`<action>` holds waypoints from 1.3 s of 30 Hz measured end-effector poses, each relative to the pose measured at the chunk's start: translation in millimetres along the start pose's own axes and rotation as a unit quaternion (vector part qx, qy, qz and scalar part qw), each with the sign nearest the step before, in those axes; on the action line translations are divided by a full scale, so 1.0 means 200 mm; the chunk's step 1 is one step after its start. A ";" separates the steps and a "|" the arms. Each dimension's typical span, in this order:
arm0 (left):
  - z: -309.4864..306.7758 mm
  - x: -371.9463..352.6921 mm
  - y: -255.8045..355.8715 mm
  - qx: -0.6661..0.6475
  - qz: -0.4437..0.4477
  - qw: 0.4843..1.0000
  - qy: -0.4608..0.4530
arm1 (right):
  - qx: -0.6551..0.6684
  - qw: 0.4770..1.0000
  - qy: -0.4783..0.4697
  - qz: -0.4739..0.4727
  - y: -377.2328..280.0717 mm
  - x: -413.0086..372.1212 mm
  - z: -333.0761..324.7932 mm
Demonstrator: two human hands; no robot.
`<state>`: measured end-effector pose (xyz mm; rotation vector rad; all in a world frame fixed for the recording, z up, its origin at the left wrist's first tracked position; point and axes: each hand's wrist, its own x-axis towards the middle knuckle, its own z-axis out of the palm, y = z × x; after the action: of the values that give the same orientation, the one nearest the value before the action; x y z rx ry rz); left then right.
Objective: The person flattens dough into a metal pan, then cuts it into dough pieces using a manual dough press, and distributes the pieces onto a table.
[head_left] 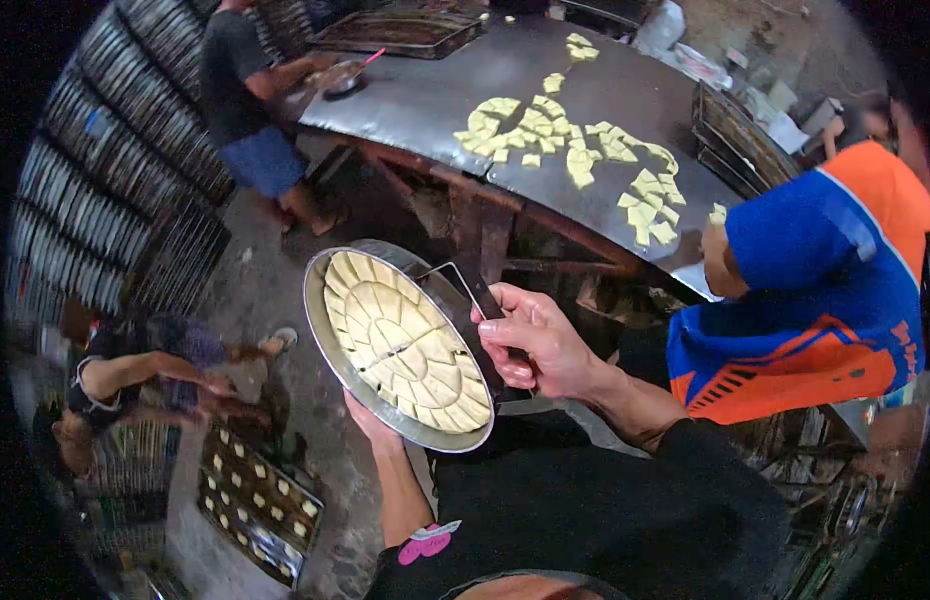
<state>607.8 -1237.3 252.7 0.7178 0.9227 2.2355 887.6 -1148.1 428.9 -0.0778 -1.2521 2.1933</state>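
A round metal pan point(318, 330) is tilted up in front of me. Pale dough point(390, 350) fills it, scored into rings of wedge and brick-like pieces. My left hand point(373, 422) supports the pan from below at its lower edge, with most of its fingers hidden behind it. My right hand point(540, 340) is closed around a dark-handled tool point(482, 297) with a thin, bent metal outline, close beside the pan's right rim. The tool's exact kind cannot be made out.
Cut dough pieces point(545, 125) lie scattered on the metal-topped table point(405, 100) ahead. A co-worker in a blue and orange shirt point(805, 290) stands close on the right. Another person point(247, 110) works at the far left; a third point(115, 385) bends near a tray of dough pieces point(235, 500).
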 end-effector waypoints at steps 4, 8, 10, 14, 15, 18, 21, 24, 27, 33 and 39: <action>-0.11 0.15 -0.13 -0.112 -0.061 0.990 -0.058 | -0.043 0.997 0.006 -0.057 0.11 -0.13 0.21; 0.08 0.08 0.15 0.173 0.047 0.983 0.036 | -0.135 0.984 0.012 -0.119 0.13 -0.34 0.58; 0.39 -0.14 0.45 0.246 0.166 0.953 -0.070 | -0.200 0.965 0.049 -0.161 0.14 -0.43 0.73; 0.83 -0.06 0.39 0.200 0.212 0.903 -0.317 | -0.190 0.949 0.150 -0.203 0.08 -0.21 0.48; 0.94 0.11 0.25 0.220 0.223 0.884 -0.346 | -0.189 0.942 0.170 -0.219 0.06 -0.03 0.27; 1.17 0.29 -0.01 0.257 0.299 0.838 -0.378 | -0.170 0.931 0.216 -0.241 -0.05 0.07 -0.07; 1.37 0.52 -0.30 0.236 0.329 0.856 -0.321 | -0.128 0.912 0.258 -0.291 -0.24 0.04 -0.40; 1.65 1.09 -0.64 0.303 0.195 0.900 -0.245 | -0.103 0.900 0.318 -0.279 -0.67 0.15 -0.66; 1.79 1.54 -1.13 0.370 0.101 0.902 -0.196 | -0.133 0.883 0.350 -0.283 -0.86 0.09 -0.79; 2.36 1.97 -1.93 0.643 0.081 0.687 -0.330 | -0.231 0.814 0.463 -0.265 -1.21 0.19 -1.15; 2.60 2.02 -2.28 0.693 0.058 0.609 -0.382 | -0.216 0.768 0.529 -0.289 -1.34 0.28 -1.46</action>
<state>833.9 -472.8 326.0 2.1472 1.9856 0.5582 1067.1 -796.2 494.1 -0.8613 -0.8629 0.9541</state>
